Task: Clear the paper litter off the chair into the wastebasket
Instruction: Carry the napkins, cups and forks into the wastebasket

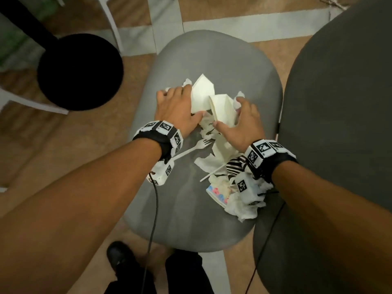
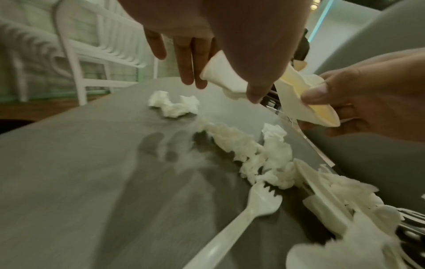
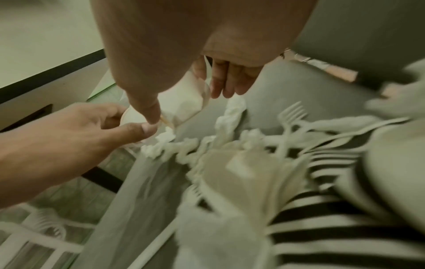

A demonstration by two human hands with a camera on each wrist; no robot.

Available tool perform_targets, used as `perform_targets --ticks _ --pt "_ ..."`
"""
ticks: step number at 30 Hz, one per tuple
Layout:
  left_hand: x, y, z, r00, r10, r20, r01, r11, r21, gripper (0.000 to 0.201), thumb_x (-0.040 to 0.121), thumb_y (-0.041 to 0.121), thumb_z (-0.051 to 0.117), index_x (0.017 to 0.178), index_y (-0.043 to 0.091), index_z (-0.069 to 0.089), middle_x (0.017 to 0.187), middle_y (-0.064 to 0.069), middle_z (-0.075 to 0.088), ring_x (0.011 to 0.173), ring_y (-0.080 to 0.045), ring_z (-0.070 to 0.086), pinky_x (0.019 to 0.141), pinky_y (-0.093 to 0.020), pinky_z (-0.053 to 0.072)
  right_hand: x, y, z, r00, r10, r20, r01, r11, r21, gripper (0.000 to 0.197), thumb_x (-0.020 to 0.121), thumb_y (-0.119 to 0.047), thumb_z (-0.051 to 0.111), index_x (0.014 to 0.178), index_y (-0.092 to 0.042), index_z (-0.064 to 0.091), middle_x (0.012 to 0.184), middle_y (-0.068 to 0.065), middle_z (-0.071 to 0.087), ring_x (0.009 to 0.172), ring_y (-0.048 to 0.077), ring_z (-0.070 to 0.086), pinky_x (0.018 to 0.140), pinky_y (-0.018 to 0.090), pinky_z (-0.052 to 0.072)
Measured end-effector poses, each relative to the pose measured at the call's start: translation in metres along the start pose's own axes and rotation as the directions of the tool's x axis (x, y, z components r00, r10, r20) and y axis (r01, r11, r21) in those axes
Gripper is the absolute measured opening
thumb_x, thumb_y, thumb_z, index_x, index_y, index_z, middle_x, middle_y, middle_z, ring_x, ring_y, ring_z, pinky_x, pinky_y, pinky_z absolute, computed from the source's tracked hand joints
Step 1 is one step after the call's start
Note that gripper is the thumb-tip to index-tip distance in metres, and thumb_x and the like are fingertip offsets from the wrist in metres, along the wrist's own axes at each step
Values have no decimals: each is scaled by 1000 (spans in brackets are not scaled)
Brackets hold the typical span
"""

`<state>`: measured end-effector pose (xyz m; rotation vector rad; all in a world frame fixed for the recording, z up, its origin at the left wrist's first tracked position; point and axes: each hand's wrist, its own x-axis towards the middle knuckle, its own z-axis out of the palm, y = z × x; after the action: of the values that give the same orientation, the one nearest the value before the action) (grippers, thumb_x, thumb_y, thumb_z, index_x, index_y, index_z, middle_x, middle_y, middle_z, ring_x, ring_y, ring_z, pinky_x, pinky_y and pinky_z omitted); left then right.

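Left hand [image 1: 178, 111] grips one crumpled white paper cup [image 1: 202, 92], right hand [image 1: 244, 126] another [image 1: 223, 109] — above the grey chair seat [image 1: 191, 198]; both cups look empty.

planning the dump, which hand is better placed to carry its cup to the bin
Left. The left hand already holds a cup, and the black bin sits on its side; the right hand is farther away.

Tan floor [image 1: 80, 145] with pale stripes, white slatted chair [image 2: 96, 54], dark grey seat [image 1: 339, 102]
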<state>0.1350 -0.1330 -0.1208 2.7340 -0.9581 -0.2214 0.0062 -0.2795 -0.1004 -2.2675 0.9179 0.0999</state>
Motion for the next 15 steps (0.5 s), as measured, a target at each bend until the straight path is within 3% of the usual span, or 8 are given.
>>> perform_targets --ticks 2,4,6,8,12,14,15 --pt "-30 -25 -8 994 -96 -42 90 987 -134 68 80 58 56 135 19 44 126 0 60 118 -24 53 99 -42 31 -9 -30 20 998 -53 19 52 997 49 90 71 -56 73 144 -20 36 133 6 47 122 25 49 106 42 43" --pt "-74 -56 -13 978 -199 -60 181 958 -220 65 81 56 57 133 19 44 118 1 62 112 -24 54 98 -41 32 -22 -64 46 992 -117 45 113 991 70 87 72 -54 72 143 -19 37 133 6 47 123 24 48 107 40 43" --pt "-125 -92 -14 955 -293 -40 275 929 -248 63 82 54 59 132 19 43 111 0 63 107 -26 54 95 -41 32 -37 -98 74 981 -168 98 159 983 96 85 75 -51 72 145 -19 35 134 6 46 123 22 47 107 31 39" --pt "-181 -144 -10 913 -407 25 400 880 -256 65 82 52 63 135 20 42 116 -5 62 110 -30 54 95 -42 32 -57 -137 112 957 -232 175 211 969 128 84 78 -48 71 147 -18 33 136 5 45 122 19 48 100 24 36" --pt "-277 -262 9 796 -568 209 605 762 -231 73 82 41 73 143 18 40 133 -13 57 115 -38 58 92 -43 47 -108 -196 196 856 -397 331 373 918 136 77 83 -38 70 146 -12 34 140 8 49 127 23 49 106 33 41" --pt "-306 -308 21 761 -585 281 645 729 -229 73 79 35 77 142 19 43 134 -13 57 115 -39 57 91 -43 49 -130 -211 240 799 -385 462 400 914 70 73 86 -35 68 146 -12 33 140 9 51 127 27 51 102 34 43" --pt "-315 -323 29 765 -571 298 638 737 -224 73 77 32 79 141 20 46 133 -13 58 115 -37 57 93 -43 49 -137 -213 259 777 -358 518 414 910 8 69 87 -35 66 145 -13 35 137 10 53 123 29 54 96 33 45"
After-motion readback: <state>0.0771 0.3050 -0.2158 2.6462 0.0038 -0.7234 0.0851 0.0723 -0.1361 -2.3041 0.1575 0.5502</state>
